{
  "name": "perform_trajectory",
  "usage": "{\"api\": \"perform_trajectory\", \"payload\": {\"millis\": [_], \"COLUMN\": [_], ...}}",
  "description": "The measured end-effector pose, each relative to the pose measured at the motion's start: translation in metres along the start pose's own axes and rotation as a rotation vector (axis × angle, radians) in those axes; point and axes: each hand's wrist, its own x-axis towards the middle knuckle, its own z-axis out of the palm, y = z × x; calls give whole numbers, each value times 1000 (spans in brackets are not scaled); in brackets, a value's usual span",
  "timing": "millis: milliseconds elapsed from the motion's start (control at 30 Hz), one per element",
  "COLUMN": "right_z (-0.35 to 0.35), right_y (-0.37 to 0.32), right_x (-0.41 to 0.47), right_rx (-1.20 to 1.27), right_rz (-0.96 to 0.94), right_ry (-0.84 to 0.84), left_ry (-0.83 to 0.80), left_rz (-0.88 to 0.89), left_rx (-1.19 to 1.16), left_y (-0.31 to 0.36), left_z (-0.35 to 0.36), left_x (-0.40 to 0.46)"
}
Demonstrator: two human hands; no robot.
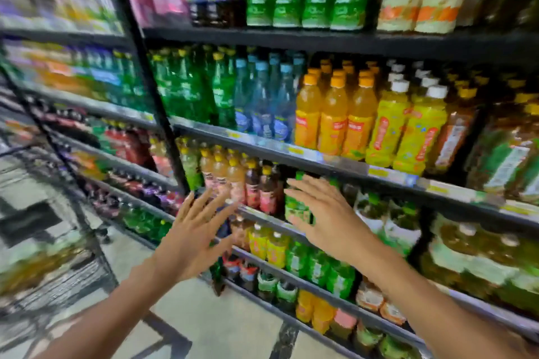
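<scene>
Hands spread open and empty: left hand (192, 233) before shelf edge (258, 216), right hand (326, 218) beside green bottle (296, 205).

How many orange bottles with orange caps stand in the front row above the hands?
3, side by side: left bottle, middle bottle, right bottle. More behind them are partly hidden.

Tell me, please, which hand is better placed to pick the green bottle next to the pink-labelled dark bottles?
Right. The right hand is open right beside the green bottle, thumb just below it. The left hand, also open, is further left, in front of the yellow-capped orange bottles.
</scene>
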Motion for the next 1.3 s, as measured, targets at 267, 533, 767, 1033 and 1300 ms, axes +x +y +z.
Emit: {"api": "perform_trajectory", "payload": {"millis": [267,533,767,1033,1300], "right_z": [171,275,373,457,547], "right_y": [-190,-296,-328,-390,-449], "right_x": [131,238,353,482,560], "right_rx": [62,144,201,318,316], "right_rz": [-232,-348,-347,-321,-290], "right_ry": [-270,-521,-667,-836,-967], "left_ry": [-239,-306,-395,-450,-467], "left_rz": [-511,-875,-1021,-1149,-1165], "left_rx": [11,4,-56,-101,-187], "left_y": [-200,-300,-392,-519,-627], "left_z": [-2,13,45,62,116], "left_x": [-219,-340,-355,-319,-310]}}
